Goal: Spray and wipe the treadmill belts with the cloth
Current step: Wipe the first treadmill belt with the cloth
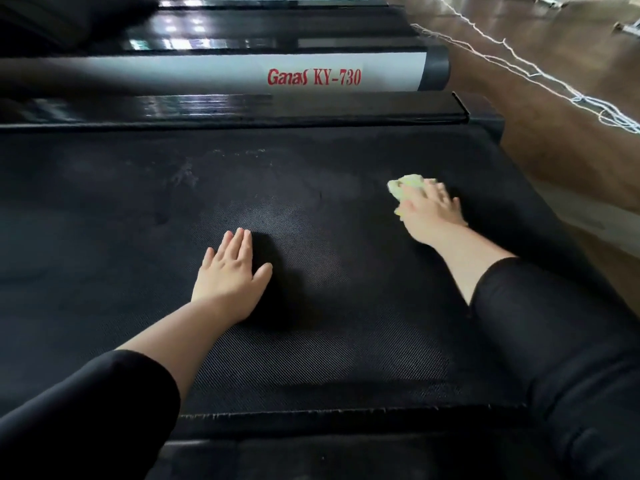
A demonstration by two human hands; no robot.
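A black textured treadmill belt [311, 209] fills most of the view. My right hand [427, 211] presses a crumpled pale yellow-green cloth [403, 187] onto the belt near its right end; the cloth sticks out beyond my fingers and is mostly covered by the hand. My left hand [230, 271] lies flat on the middle of the belt with straight fingers, holding nothing. A faint whitish smear [188, 173] marks the belt at the far left of centre. No spray bottle is in view.
A glossy black side rail [242, 107] runs along the belt's far edge, and behind it a white frame bar [311, 76] reads "Ganas KY-730". Brown wooden floor [554, 133] lies to the right, with white string [588, 102] on it. Another treadmill sits behind.
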